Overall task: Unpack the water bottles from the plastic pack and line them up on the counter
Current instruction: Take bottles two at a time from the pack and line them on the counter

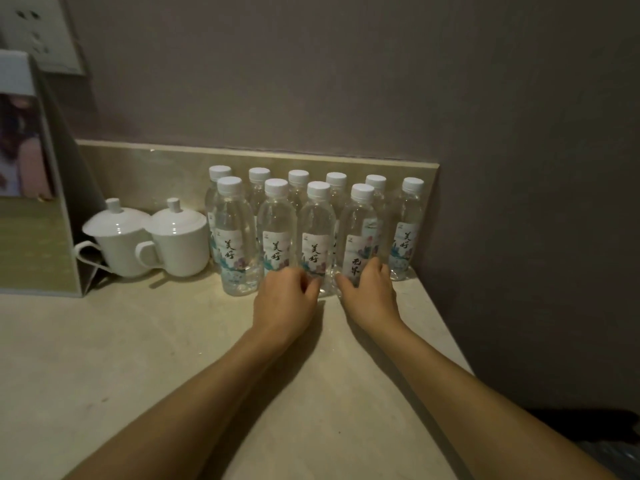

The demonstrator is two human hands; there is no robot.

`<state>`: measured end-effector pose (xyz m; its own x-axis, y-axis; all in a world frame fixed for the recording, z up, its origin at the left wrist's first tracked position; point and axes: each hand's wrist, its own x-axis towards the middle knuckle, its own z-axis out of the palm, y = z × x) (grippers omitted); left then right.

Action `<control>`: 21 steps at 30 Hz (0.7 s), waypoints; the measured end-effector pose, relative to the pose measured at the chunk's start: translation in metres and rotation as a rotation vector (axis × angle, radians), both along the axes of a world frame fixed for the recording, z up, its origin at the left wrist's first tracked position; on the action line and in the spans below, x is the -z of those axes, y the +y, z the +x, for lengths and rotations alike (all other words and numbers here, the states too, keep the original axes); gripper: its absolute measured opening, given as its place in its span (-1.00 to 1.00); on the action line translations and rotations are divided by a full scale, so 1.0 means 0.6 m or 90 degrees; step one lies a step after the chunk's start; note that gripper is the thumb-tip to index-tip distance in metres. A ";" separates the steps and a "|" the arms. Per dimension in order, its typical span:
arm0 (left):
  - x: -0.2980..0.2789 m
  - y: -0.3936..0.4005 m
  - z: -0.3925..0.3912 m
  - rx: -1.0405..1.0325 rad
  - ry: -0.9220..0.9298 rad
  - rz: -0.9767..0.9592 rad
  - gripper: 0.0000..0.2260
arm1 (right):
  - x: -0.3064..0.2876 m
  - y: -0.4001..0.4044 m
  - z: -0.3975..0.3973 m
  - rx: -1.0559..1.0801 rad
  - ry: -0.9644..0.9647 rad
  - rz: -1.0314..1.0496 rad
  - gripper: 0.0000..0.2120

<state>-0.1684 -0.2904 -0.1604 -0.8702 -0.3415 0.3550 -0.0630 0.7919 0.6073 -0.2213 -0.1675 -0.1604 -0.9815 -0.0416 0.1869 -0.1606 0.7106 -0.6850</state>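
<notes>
Clear bottles (277,233) stand on the counter (138,341). Left hand (284,299), fingers curled, touches one's base; right hand (370,292), fingers spread, cups another.

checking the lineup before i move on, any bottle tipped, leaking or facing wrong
All bottles stand upright and capped, no spill on the counter. One oddity: the front-row bottle at the right hand shows different label characters from its three front-row neighbours, so it looks turned.

The beige stone counter (145,348) carries ten upright water bottles (277,233) in two rows against the backsplash. Left of the bottles stand two lidded white cups (180,237), touching. Farther left stands a display stand (38,216).
</notes>
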 end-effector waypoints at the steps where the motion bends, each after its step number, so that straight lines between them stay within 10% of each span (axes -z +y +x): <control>1: 0.002 0.000 -0.001 -0.009 0.003 0.004 -0.76 | 0.000 -0.001 0.001 0.007 0.003 0.001 -0.45; 21: 0.003 0.003 -0.004 0.017 0.025 -0.046 -0.76 | -0.006 -0.006 0.009 0.033 0.012 0.012 -0.50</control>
